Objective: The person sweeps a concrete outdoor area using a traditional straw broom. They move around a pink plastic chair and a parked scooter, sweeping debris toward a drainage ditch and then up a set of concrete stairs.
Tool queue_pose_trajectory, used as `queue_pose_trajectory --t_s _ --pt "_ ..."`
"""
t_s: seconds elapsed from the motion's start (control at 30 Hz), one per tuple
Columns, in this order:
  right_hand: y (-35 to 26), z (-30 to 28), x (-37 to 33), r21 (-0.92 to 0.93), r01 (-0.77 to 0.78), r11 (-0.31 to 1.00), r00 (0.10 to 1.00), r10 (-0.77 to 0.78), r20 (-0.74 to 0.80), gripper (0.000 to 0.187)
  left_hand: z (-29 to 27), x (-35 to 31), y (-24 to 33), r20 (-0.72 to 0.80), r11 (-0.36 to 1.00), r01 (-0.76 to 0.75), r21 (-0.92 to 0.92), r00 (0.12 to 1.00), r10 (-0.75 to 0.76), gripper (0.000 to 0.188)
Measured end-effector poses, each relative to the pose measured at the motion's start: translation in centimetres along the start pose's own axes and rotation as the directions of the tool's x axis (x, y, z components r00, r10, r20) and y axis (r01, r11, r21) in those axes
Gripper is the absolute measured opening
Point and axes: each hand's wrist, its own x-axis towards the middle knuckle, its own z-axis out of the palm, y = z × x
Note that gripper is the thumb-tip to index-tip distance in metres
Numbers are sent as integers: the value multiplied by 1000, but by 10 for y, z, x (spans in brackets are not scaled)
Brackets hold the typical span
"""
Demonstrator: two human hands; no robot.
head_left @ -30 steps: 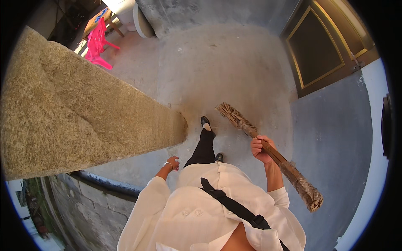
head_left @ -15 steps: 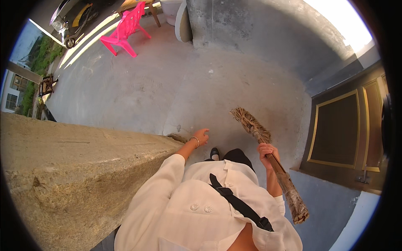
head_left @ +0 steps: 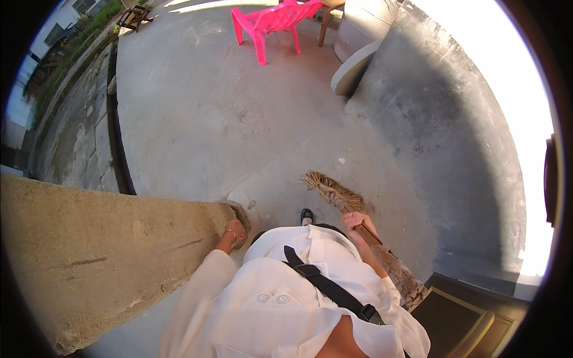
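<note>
A short straw broom slants across the front of my body. Its bound bristles point forward and left, and its thick, rough brown handle runs back past my right side. My right hand is wrapped round the handle just behind the bristles. The broom head hangs above the floor near my black shoe. My left hand, with a bracelet at the wrist, hangs beside the end of a rough concrete pillar. I see no object in it; its fingers point away and are mostly hidden, and I cannot tell whether it touches the pillar.
Ahead is a grey concrete floor with a pink plastic chair. A pale round slab leans by a large pale container and a grey wall. A dark gold-trimmed door is at lower right. A narrow gutter runs at left.
My view has turned left, so the chair and wall have shifted right. My left hand has drawn back toward the pillar, its fingers less visible. The broom stays in my right hand.
</note>
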Motion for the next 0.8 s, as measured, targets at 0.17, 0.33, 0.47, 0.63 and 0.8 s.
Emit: queue_pose_trajectory --t_s 0.17,0.33,0.47,0.63,0.8 --pt "-36 101 94 -226 -243 943 926 156 -344 7 38 -46 16 -132 989 -72 -128 990 55 34" --pt "-58 180 204 -527 -386 757 899 181 -398 13 57 15 -20 -198 898 -214 -386 969 145 29" --pt "-94 216 293 -619 -343 707 914 99 -394 24 60 50 43 -114 837 -30 -547 993 -39 26" --pt "-109 256 389 -626 -428 652 895 210 -393 13 -2 151 132 247 680 156 -717 968 39 31" --pt "-132 309 465 -587 -421 692 873 134 -468 10 20 93 320 -226 936 -283 -208 945 236 38"
